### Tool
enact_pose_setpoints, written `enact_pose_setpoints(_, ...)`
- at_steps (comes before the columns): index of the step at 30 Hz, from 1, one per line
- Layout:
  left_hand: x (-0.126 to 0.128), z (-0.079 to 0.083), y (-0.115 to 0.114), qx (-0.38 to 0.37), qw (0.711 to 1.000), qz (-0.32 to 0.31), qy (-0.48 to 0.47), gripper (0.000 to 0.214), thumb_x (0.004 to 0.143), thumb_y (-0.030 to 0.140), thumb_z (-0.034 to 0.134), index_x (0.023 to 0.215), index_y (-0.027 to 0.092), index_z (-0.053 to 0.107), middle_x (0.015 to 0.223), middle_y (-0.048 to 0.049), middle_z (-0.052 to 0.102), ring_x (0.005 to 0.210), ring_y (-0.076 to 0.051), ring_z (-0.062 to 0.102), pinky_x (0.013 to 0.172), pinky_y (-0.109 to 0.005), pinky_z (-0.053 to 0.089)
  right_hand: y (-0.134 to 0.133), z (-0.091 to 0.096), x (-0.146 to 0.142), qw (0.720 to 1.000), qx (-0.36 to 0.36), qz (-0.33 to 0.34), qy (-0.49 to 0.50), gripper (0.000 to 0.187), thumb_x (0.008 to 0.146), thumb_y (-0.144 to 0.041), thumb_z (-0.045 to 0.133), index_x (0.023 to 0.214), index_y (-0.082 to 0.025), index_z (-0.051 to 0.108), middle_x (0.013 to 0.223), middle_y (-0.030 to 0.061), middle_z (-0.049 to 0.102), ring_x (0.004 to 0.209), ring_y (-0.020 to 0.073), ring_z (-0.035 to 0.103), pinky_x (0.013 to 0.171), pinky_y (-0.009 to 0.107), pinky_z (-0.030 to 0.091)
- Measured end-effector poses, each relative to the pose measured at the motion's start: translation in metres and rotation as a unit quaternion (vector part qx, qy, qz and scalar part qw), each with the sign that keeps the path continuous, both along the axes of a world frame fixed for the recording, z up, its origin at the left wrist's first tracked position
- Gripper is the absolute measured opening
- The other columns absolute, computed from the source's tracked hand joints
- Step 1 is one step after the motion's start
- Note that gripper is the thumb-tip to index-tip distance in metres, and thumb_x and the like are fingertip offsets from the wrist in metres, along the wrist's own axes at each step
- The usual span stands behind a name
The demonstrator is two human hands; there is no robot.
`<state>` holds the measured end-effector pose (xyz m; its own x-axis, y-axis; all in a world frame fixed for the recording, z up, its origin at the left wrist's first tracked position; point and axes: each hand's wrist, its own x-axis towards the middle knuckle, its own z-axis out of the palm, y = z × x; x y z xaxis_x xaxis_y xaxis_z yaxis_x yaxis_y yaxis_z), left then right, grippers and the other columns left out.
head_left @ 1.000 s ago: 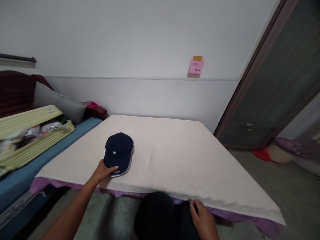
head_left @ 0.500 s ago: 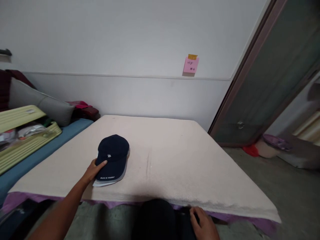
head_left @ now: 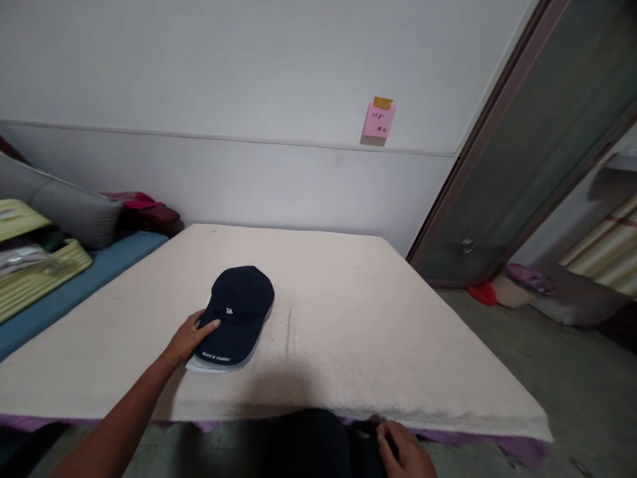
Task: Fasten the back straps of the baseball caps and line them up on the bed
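Note:
On the left half of the cream-covered table lies a dark navy cap with a small white logo on its front and white lettering along the brim. Paler brims, grey and white, peek out from beneath it, so caps seem stacked. My left hand grips the brim's left side, thumb on top and the other fingers hidden underneath. At the table's front edge my right hand rests low by my dark-clothed leg, fingers curled; whether anything is inside them is hidden.
A pink note is taped to the white wall behind. To the left are a grey cushion and a yellow-green slatted case on a blue surface. A glass door and a bin stand at the right.
The navy cap has turned slightly, its crown swinging to the right, with my left hand still on the brim. My view has shifted a little. The right hand stays low.

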<state>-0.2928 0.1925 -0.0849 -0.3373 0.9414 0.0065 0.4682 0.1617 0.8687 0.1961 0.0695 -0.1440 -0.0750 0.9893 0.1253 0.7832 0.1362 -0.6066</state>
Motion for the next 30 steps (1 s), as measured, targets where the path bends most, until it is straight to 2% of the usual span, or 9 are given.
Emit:
enact_pose_setpoints(5,0.013,0.020,-0.010,-0.044,0.998,-0.004,0.052,0.052,0.051,0.053,0.072,0.085,0.014,0.066,0.083,-0.0122,0.071,0.083,-0.034,0.065,0.068,-0.037,0.049,-0.001,0.004,-0.004,1.000,-0.002,-0.002,-0.004,0.026,0.086,-0.033,0.038,0.076,-0.020,0.057,0.075,0.0059,0.064,0.072,0.0194,0.062,0.068,0.026,0.045)
enact_pose_setpoints(9,0.037,0.032,-0.011,-0.039,0.995,0.062,0.068,0.053,0.042,0.051,0.076,0.078,0.014,0.062,0.075,-0.0116,0.070,0.073,-0.032,0.066,0.058,-0.033,0.047,-0.002,0.009,-0.008,1.000,0.000,-0.008,-0.001,0.026,0.086,-0.034,0.037,0.076,-0.020,0.057,0.076,0.0061,0.065,0.072,0.0196,0.062,0.067,0.026,0.045)
enact_pose_setpoints(16,0.060,0.048,-0.015,-0.005,0.990,0.122,0.074,0.050,0.054,0.061,0.065,0.070,0.015,0.055,0.059,-0.0067,0.064,0.059,-0.026,0.062,0.050,-0.031,0.043,-0.006,0.012,0.009,0.999,0.000,-0.034,0.022,0.027,0.086,-0.034,0.037,0.078,-0.019,0.058,0.079,0.0072,0.065,0.077,0.0207,0.061,0.071,0.028,0.043)
enact_pose_setpoints(21,0.104,0.064,-0.018,0.065,0.991,0.093,0.077,0.043,0.065,0.061,0.056,0.067,0.018,0.054,0.057,0.0006,0.058,0.056,-0.018,0.055,0.051,-0.026,0.041,-0.003,0.024,0.017,0.998,-0.035,-0.039,0.035,0.026,0.086,-0.035,0.036,0.075,-0.020,0.054,0.075,0.0041,0.063,0.072,0.0187,0.059,0.068,0.026,0.041)
enact_pose_setpoints(26,0.154,0.061,-0.006,0.113,0.989,0.053,0.083,0.038,0.069,0.057,0.054,0.065,0.020,0.051,0.060,0.0034,0.054,0.058,-0.015,0.051,0.053,-0.023,0.039,0.009,0.042,0.010,0.999,-0.045,-0.013,0.017,0.027,0.087,-0.034,0.036,0.069,-0.020,0.051,0.068,0.0007,0.061,0.064,0.0158,0.056,0.059,0.025,0.036)
enact_pose_setpoints(28,0.156,0.058,-0.002,0.113,0.989,0.055,0.084,0.037,0.069,0.057,0.054,0.063,0.020,0.050,0.058,0.0038,0.052,0.056,-0.014,0.050,0.052,-0.023,0.039,0.011,0.045,0.010,0.999,-0.044,-0.006,-0.001,0.025,0.086,-0.031,0.037,0.070,-0.020,0.052,0.070,0.0011,0.061,0.065,0.0159,0.056,0.060,0.025,0.035)
enact_pose_setpoints(30,0.146,0.055,-0.003,0.103,0.989,0.069,0.086,0.037,0.068,0.057,0.055,0.061,0.020,0.050,0.056,0.0038,0.052,0.054,-0.015,0.049,0.051,-0.024,0.039,0.012,0.045,0.010,0.999,-0.042,0.004,-0.016,0.022,0.086,-0.028,0.038,0.074,-0.020,0.055,0.075,0.0021,0.062,0.070,0.0166,0.057,0.062,0.025,0.035)
